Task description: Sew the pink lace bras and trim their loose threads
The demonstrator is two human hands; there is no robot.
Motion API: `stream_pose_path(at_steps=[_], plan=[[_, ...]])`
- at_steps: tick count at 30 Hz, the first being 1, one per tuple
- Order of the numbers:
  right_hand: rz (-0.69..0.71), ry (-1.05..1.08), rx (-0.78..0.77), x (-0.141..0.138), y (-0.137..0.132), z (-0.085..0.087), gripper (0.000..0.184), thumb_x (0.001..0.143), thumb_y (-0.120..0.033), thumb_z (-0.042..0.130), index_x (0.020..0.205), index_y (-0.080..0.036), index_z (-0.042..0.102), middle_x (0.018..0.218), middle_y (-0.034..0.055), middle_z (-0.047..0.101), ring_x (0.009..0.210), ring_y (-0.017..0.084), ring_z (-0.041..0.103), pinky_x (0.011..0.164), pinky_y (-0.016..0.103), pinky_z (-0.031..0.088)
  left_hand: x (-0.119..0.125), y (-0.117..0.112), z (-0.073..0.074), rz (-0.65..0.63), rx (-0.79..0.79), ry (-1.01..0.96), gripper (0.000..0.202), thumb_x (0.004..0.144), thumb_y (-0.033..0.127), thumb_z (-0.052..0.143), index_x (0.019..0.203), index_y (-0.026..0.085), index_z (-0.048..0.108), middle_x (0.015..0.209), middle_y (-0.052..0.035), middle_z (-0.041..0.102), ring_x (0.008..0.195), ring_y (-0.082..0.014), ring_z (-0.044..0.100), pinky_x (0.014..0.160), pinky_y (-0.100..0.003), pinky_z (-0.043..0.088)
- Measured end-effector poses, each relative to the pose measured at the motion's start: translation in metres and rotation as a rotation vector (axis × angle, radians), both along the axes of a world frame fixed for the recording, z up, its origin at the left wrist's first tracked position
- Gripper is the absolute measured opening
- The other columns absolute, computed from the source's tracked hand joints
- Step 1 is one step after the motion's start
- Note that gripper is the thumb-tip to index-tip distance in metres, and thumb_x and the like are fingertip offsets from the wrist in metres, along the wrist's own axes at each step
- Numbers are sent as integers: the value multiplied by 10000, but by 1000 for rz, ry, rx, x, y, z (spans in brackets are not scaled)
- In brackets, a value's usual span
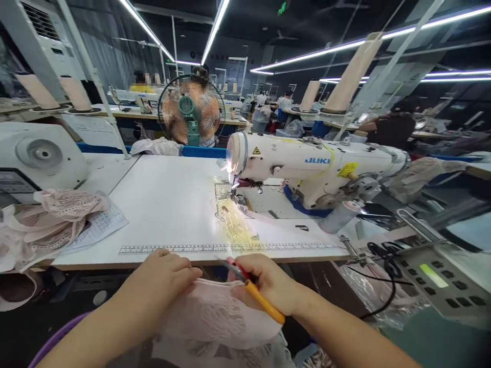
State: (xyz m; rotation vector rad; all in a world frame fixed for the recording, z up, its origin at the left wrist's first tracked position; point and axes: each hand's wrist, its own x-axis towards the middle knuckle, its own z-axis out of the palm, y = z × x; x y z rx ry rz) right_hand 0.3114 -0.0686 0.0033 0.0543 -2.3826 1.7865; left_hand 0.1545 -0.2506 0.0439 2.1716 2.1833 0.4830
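A pale pink lace garment is stretched between my two hands in front of the table edge. My left hand is closed on the garment's upper edge, its fingers bent over the fabric. In my right hand are thread snips with an orange handle, their blades pointing up and left. The fingers of that hand also pinch the garment's edge beside the blades. Beyond my hands stands a white sewing machine, its lamp lit over the needle area.
A printed ruler runs along the front of the white table. Pink lace pieces lie on papers at the left. A control box sits at right. Behind the table are a fan and people at other machines.
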Motion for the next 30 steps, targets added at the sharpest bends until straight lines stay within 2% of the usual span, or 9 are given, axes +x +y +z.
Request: stream_pose_path(at_steps=[2, 6, 10, 13, 18, 21, 24, 26, 30], plan=[[-11, -123, -85, 7, 5, -4, 254, 709, -379, 573, 669, -158, 455, 580, -32, 378, 520, 74, 314, 464, 194, 261, -7, -9, 6, 30, -61, -169, 281, 916, 225, 395, 1066, 265, 630, 888, -20, 664, 826, -157, 600, 743, -261, 418], [-58, -174, -257, 14, 13, -20, 379, 687, -495, 647, 730, -146, 508, 635, -16, 403, 542, 79, 330, 487, 206, 257, -7, -18, 9, 215, -94, -655, 206, 869, 275, 487, 959, 268, 672, 861, 4, 652, 749, -124, 588, 655, -194, 433], [-97, -146, -331, 17, 15, -32, 440, 666, -555, 671, 739, -145, 531, 702, 4, 430, 579, 89, 366, 502, 216, 277, -1, -15, -3, 303, -67, -1168, 168, 787, 315, 598, 900, 224, 683, 777, 8, 633, 648, -107, 540, 578, -191, 407], [-62, -132, -290, 22, 18, -34, 436, 677, -556, 661, 752, -143, 543, 729, 18, 454, 587, 92, 382, 508, 219, 283, -2, -14, -14, 277, -96, -1375, 268, 735, 330, 666, 977, 215, 669, 803, -2, 640, 687, -117, 545, 616, -205, 416], [31, -34, -49, 24, 18, -19, 333, 773, -476, 570, 732, -149, 519, 609, -10, 400, 531, 84, 325, 478, 210, 253, -9, -18, -29, 180, -154, -1456, 185, 723, 330, 707, 776, 169, 636, 727, 10, 547, 650, -103, 468, 610, -212, 382], [71, 84, 111, 21, 14, -7, 268, 796, -381, 520, 664, -160, 445, 568, -31, 330, 517, 78, 279, 479, 208, 237, -6, -19, -32, 162, -31, -1431, 198, 735, 317, 704, 698, 160, 589, 745, 10, 495, 663, -100, 439, 608, -216, 363], [47, 111, 164, 20, 11, -4, 241, 792, -348, 505, 656, -163, 431, 570, -33, 339, 508, 76, 285, 465, 199, 240, 6, -18, -30, 232, 83, -1398, 202, 776, 332, 661, 722, 163, 565, 832, -18, 551, 735, -122, 490, 649, -230, 380], [-6, 109, 209, 23, 10, -8, 202, 784, -341, 508, 700, -160, 480, 581, -28, 376, 512, 81, 320, 467, 194, 269, 16, -18, -27, 322, 122, -1383, 221, 807, 366, 618, 752, 167, 538, 779, -7, 549, 696, -113, 476, 624, -223, 367], [-25, 116, 283, 31, 12, -14, 193, 786, -330, 488, 691, -162, 473, 580, -21, 399, 514, 88, 352, 475, 199, 297, 25, -20, -24, 390, 48, -1376, 243, 800, 390, 609, 788, 174, 499, 682, 42, 457, 610, -87, 380, 556, -203, 302]])
